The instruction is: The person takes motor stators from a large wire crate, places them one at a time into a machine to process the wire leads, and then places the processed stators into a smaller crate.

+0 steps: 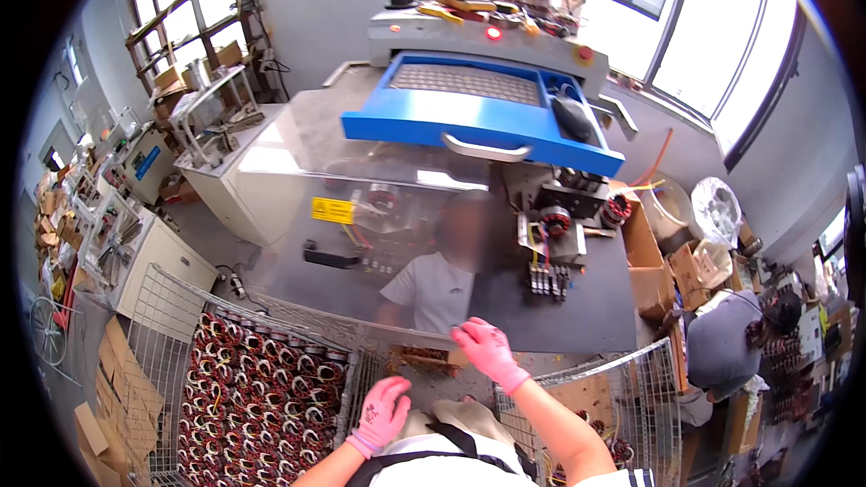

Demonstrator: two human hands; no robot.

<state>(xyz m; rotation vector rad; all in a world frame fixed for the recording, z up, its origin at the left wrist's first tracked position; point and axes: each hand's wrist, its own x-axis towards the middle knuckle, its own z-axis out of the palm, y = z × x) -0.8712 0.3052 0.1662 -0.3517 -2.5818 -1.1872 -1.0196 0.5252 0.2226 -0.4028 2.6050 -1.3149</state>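
My right hand, in a pink glove, reaches the near edge of a clear cover and pinches it near its right corner. Through and on this cover show a reflection of a person in a white shirt and a yellow warning label. My left hand, also pink-gloved, hovers by my lap with its fingers loosely extended, holding nothing. To the right of the cover, a wound motor stator sits in a fixture on the dark machine table, with a row of small metal clamps before it.
A wire basket packed with several stators stands at my left; another wire basket is at my right. Above the table is an open blue keyboard drawer. Cardboard boxes and a co-worker are farther right.
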